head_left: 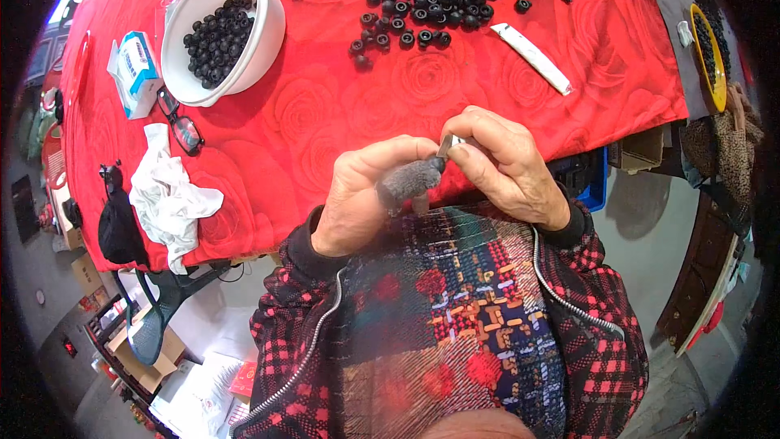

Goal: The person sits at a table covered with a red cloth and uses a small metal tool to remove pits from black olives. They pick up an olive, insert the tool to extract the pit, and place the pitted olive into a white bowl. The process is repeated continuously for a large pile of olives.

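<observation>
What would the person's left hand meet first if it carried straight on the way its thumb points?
Probably the right hand: the left hand with its grey fingertip cover points right, almost touching it, though depth is unclear.

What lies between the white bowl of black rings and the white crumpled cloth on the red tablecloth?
In the head view, a pair of dark-framed glasses lies on the red tablecloth between the white bowl and the white crumpled cloth.

Bright, even light, strong fisheye warp
Black vignette rings the rim; glare at ten o'clock; near clothing at six o'clock soft
</observation>
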Motion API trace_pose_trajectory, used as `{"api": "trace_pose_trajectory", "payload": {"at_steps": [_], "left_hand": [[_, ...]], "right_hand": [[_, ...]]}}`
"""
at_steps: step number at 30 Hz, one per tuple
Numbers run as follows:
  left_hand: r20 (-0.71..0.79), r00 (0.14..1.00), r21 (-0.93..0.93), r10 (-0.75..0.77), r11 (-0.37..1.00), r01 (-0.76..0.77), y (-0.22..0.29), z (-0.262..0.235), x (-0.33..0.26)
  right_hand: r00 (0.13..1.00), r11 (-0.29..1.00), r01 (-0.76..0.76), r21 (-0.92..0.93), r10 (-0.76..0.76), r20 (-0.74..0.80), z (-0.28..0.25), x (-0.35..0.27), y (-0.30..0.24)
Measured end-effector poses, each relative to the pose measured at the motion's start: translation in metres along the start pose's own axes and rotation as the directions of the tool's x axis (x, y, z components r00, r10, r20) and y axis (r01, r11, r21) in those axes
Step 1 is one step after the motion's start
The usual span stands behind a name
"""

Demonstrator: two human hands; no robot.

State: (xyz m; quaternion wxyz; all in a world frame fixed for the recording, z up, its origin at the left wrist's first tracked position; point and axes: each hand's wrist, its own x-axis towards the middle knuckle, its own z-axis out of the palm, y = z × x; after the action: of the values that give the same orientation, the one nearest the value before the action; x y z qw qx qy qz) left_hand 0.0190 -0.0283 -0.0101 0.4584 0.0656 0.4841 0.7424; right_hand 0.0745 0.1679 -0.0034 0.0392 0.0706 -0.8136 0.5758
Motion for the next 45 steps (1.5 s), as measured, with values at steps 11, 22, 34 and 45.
{"api": "trace_pose_trajectory", "payload": {"at_steps": [11, 22, 34, 45], "left_hand": [[-0.001, 1.0, -0.054, -0.015, 0.998, 0.015, -0.005, -0.003, 0.002], [0.015, 0.999, -0.105, -0.051, 0.993, 0.052, -0.008, -0.006, 0.004], [0.016, 0.999, -0.099, -0.048, 0.994, 0.049, -0.008, -0.007, 0.005], [-0.025, 0.999, -0.085, -0.037, 0.996, 0.035, -0.007, -0.006, 0.007]], "right_hand": [[1.0, 0.999, 0.004, 0.041, -0.005, 0.026, -0.001, -0.001, 0.009], [0.998, 0.997, -0.014, 0.079, 0.008, 0.068, -0.002, 0.001, 0.015], [0.995, 0.994, 0.039, 0.099, -0.048, 0.082, -0.002, 0.0, 0.022], [0.998, 0.999, -0.002, 0.051, 0.0, 0.058, 0.0, 0.003, 0.016]]}}
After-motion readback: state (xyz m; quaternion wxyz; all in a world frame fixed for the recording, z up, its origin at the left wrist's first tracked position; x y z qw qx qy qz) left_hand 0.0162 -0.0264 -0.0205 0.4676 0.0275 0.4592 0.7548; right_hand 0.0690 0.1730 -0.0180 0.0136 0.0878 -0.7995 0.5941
